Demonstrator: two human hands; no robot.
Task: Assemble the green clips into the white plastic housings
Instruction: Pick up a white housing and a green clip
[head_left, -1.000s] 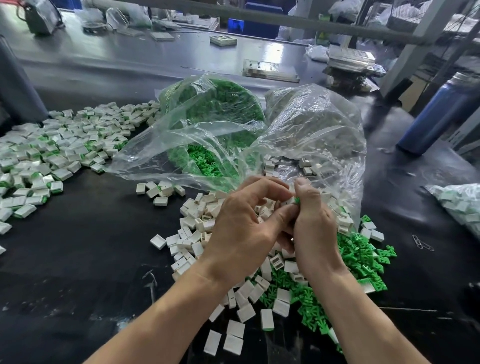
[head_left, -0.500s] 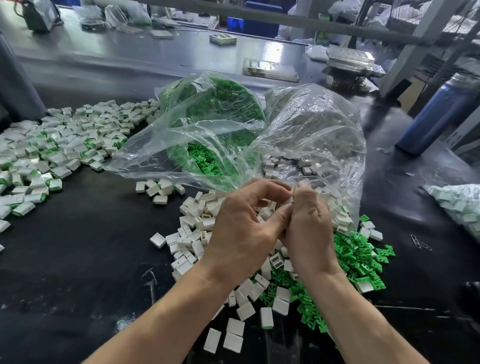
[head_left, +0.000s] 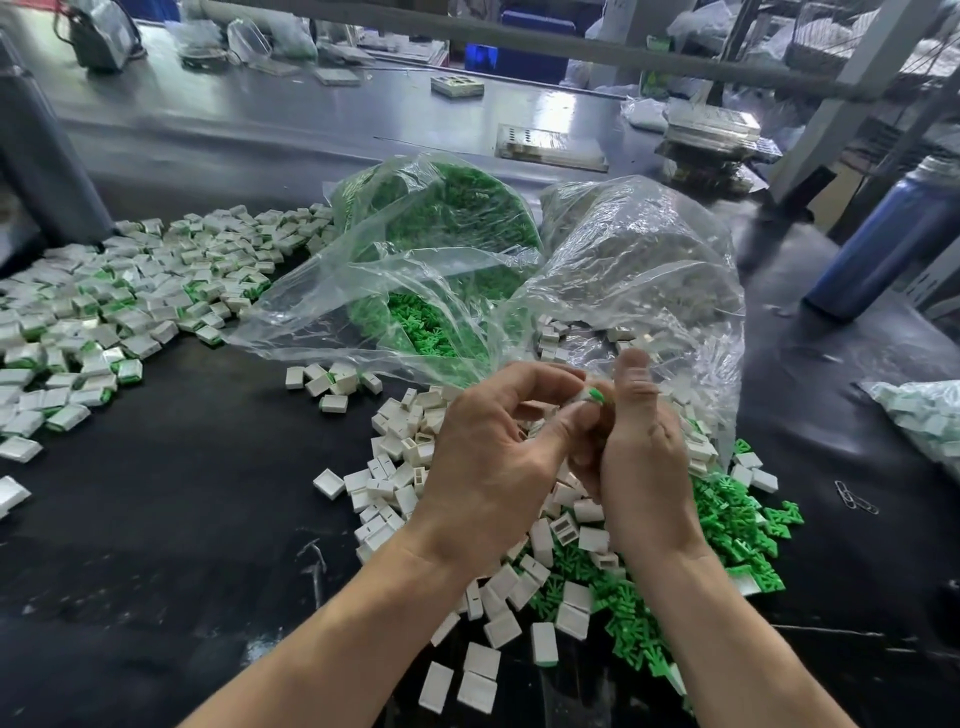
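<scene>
A black table (head_left: 156, 519) carries all the work. On its far side lie two clear plastic bags, mouths toward the person: the left bag (head_left: 415, 249) holds green clips, the right bag (head_left: 639, 270) holds white housings. To the left spreads a broad heap of finished pieces (head_left: 119, 306), white with green showing at their ends. In front of the bags sits a loose pile of white housings (head_left: 400, 467), and just right of it, touching and partly mixed in, a pile of green clips (head_left: 727, 525). A blue bottle (head_left: 883, 244) stands upright at the far right edge. A second small bag of parts (head_left: 924, 415) lies at the right border. Two linked paper clips (head_left: 854, 499) lie on the bare table near the green pile.

Both hands are raised together above the piles. The left hand (head_left: 493, 467) has its fingers curled, thumb and forefinger pinching a small white housing (head_left: 581, 399). The right hand (head_left: 644, 467) is curled close against it, thumb upright, pressing on a green clip (head_left: 595, 396) whose tip shows between the two thumbs at the housing's end. How far the clip is seated cannot be told.
</scene>
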